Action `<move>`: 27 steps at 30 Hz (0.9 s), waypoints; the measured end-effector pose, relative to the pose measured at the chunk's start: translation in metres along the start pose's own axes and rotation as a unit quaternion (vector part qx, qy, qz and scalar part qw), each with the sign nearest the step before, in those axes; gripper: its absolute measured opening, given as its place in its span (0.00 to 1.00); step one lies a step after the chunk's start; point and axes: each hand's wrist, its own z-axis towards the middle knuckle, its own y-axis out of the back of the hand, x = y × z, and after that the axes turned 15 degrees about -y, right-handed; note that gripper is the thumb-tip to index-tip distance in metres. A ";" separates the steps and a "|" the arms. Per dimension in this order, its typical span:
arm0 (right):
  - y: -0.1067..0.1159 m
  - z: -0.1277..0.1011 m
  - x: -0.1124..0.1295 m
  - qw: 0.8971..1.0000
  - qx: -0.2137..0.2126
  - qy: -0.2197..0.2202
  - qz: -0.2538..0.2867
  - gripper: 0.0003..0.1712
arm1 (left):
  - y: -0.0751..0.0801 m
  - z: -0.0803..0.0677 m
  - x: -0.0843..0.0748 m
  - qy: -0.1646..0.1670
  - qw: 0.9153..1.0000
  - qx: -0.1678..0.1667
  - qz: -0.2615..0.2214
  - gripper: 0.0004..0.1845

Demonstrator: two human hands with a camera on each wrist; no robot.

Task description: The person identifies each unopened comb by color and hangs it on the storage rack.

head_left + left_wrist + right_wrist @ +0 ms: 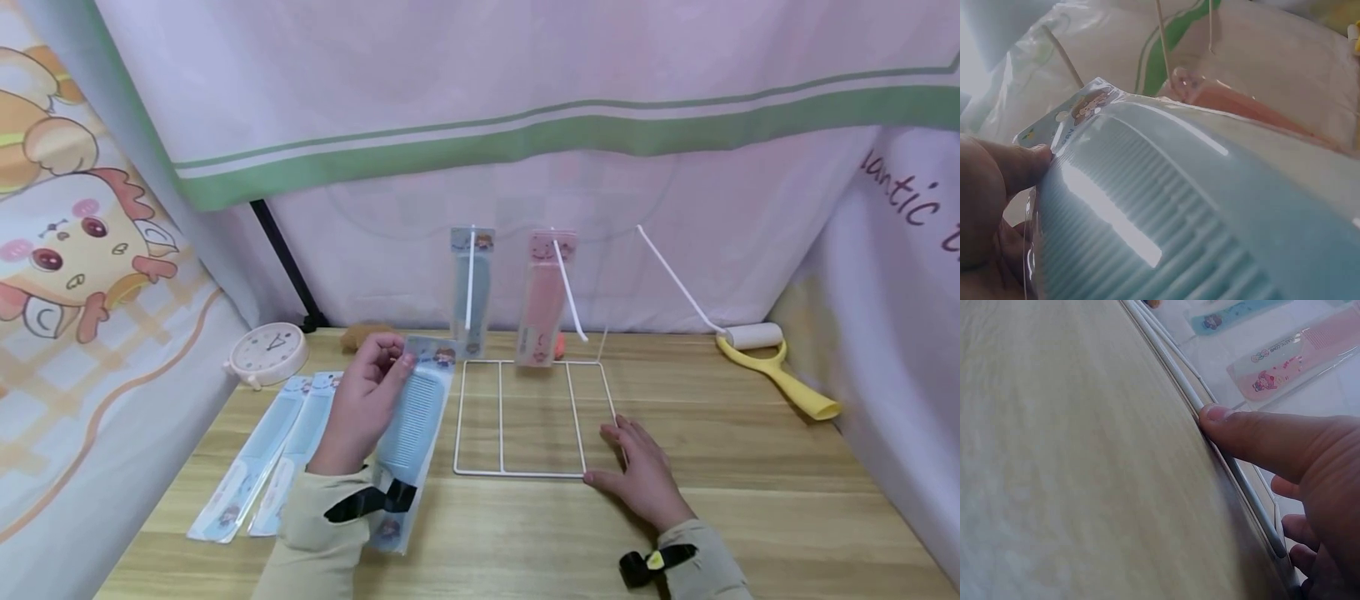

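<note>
Left hand (365, 406) nearest the camera, grip closed on a blue comb in a clear plastic sleeve (411, 433); thumb pinches the printed card top, seen close in the left wrist view (1147, 206). Sleeve is sealed around the comb, tilted up off the table (750, 467), lower end over the left forearm cuff.

Far left, a round white clock (267, 353) near the table's back edge. Two more packaged blue combs (262, 454) lie flat side by side just left of the left hand, each in its own sleeve.

Centre, a white wire rack (517, 417) with its base flat on the table. Two packaged combs hang upright above its back edge: a blue one (471, 292) and a pink one (543, 304), each in a sleeve.

Right hand (637, 471) lies flat on the table, fingers straight, grip open and holding nothing; thumb tip touches the rack's front right corner wire (1222, 440).

Far right, a yellow-handled lint roller (772, 367) lies on the table, well apart from the hands.
</note>
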 end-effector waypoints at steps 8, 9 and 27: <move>0.002 0.000 0.002 1.000 0.001 -0.004 0.000 0.51 | -0.003 -0.006 -0.038 -0.100 0.994 0.000 -0.036 0.08; 0.002 0.000 0.002 1.000 0.001 -0.004 0.000 0.51 | -0.004 -0.005 -0.042 -0.111 0.993 0.002 -0.040 0.08; 0.001 0.000 0.000 1.000 0.008 -0.011 0.004 0.53 | -0.018 0.004 -0.055 -0.103 0.993 0.010 -0.053 0.09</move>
